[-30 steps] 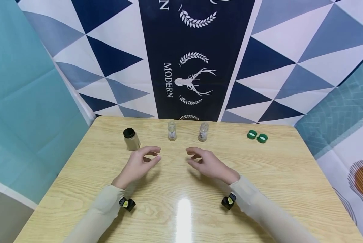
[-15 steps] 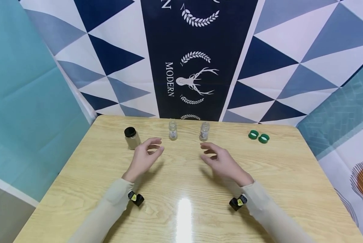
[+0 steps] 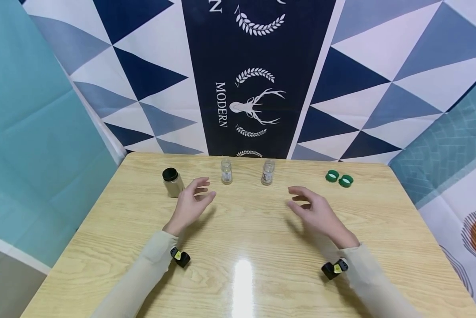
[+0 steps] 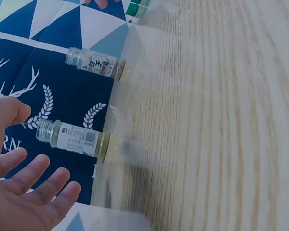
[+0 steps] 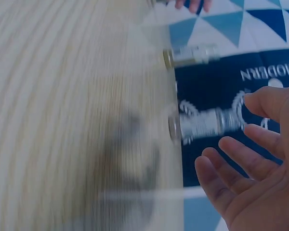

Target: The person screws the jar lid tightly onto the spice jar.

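Observation:
Two small clear glass spice jars without lids stand upright near the back of the table: the left jar [image 3: 226,172] and the right jar [image 3: 268,172]. Each bears a printed label, and a little brownish content shows at the bottom of the right jar [image 4: 97,63] in the left wrist view. My left hand [image 3: 192,202] hovers below and left of the left jar, fingers loosely bent, holding nothing. Farther right, my right hand [image 3: 316,211] is above the table with relaxed, parted fingers and nothing in it. Two green caps [image 3: 332,176] lie beyond it, side by side.
A larger bottle with a black lid [image 3: 173,183] stands just behind and left of my left hand. A patterned cloth [image 3: 257,79] hangs right behind the table's back edge. The wooden table [image 3: 238,238] reflects a bright light near the front.
My right hand has moved right, away from the jars toward the green caps. The left hand has shifted slightly forward and right. Jars, bottle and caps stay in place.

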`<action>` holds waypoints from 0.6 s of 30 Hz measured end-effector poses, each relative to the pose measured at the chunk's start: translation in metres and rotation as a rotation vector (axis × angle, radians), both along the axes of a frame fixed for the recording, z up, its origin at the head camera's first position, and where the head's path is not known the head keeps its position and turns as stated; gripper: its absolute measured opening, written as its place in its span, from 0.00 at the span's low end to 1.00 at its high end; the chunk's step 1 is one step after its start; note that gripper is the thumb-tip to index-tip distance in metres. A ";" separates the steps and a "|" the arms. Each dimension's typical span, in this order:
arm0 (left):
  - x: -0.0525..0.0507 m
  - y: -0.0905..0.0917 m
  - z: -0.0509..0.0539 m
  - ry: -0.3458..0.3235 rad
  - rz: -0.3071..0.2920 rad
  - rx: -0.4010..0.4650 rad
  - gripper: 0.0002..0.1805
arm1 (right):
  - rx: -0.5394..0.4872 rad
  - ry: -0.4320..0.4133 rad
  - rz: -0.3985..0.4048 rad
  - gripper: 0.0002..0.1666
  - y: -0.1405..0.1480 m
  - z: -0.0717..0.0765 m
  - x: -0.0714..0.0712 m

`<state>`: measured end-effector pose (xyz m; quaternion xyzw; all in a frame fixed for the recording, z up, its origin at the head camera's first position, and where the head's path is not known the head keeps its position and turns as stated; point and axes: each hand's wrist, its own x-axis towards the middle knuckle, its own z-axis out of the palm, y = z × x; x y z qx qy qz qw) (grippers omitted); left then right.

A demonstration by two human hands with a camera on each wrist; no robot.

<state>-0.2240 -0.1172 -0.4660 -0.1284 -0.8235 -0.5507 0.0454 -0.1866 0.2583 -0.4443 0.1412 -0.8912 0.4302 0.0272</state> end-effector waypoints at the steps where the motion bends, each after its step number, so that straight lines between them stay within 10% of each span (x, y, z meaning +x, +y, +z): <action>1: 0.000 0.000 0.000 -0.004 -0.004 -0.002 0.29 | 0.007 0.004 -0.014 0.25 0.006 0.000 0.000; 18: -0.021 -0.003 -0.008 -0.074 -0.004 -0.009 0.36 | 0.121 0.081 -0.170 0.29 0.092 0.008 -0.002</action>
